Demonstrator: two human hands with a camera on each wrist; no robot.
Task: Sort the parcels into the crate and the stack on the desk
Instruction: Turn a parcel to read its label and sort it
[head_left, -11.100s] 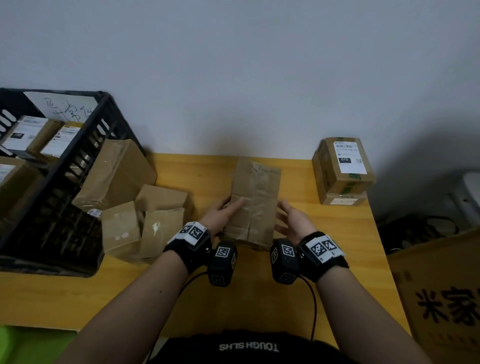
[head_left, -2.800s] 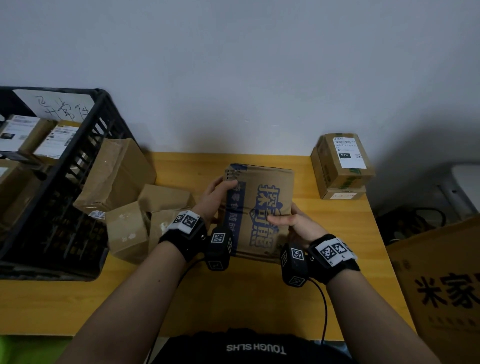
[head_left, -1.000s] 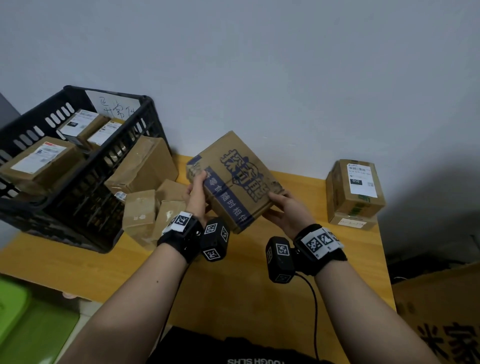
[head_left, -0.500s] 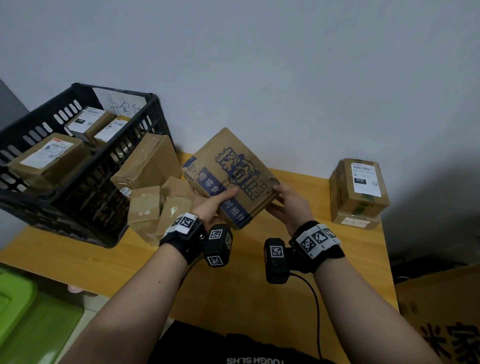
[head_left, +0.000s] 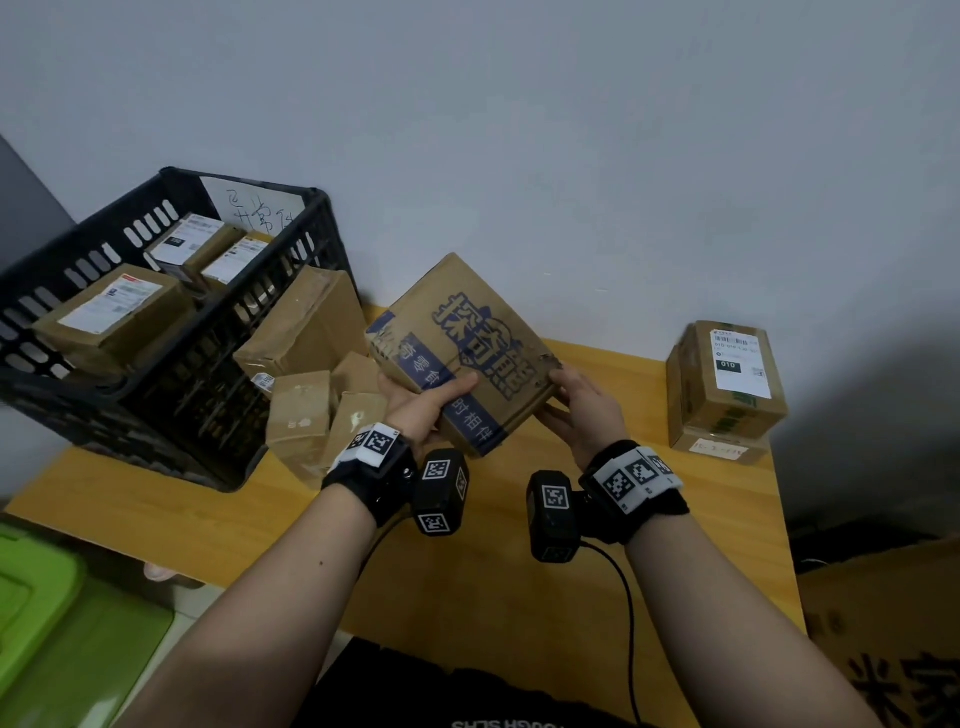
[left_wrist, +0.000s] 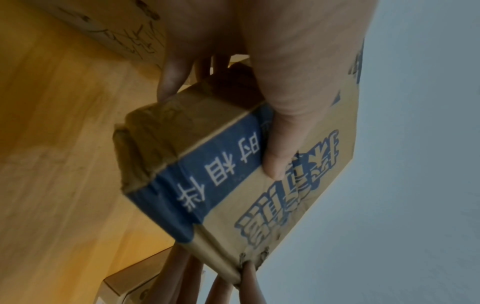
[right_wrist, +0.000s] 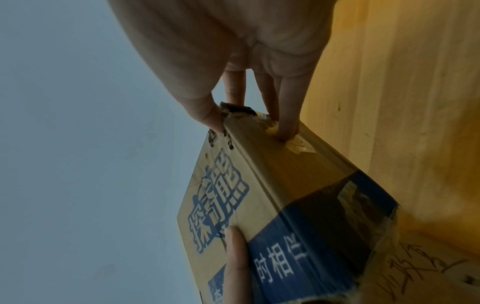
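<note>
Holding: a printed parcel (head_left: 462, 353) is carried above the desk (head_left: 498, 587) between both hands, clear of the wood.
Left hand (head_left: 415, 410): it is curled round the parcel's near-left edge, the thumb laid across the blue band on the top face and the fingers tucked beneath, as the left wrist view shows.
Right hand (head_left: 582, 410): the parcel's right corner is pinched, the thumb on the top face and the fingers pressed against the end wall and underside.
Key relation: the parcel is tilted, its far-left corner raised towards the crate (head_left: 208, 332); its long axis is judged to run from the crate side at far left down to the near right. The crate lies to the left, nearer the left hand; the stack (head_left: 727, 389) lies to the right, nearer the right hand.
Likely step: which destination is meant cannot be told from the frames; the tilt towards the crate suggests, as a judgement only, a move to the left.
Parcel's look: brown corrugated card is seen, with large blue characters and a dark blue band bearing pale characters; the corners are crushed and frayed, and tape is torn at one end.
Surroundings: labelled boxes lie in the crate, and loose boxes (head_left: 317, 374) are piled against its outer wall.
</note>
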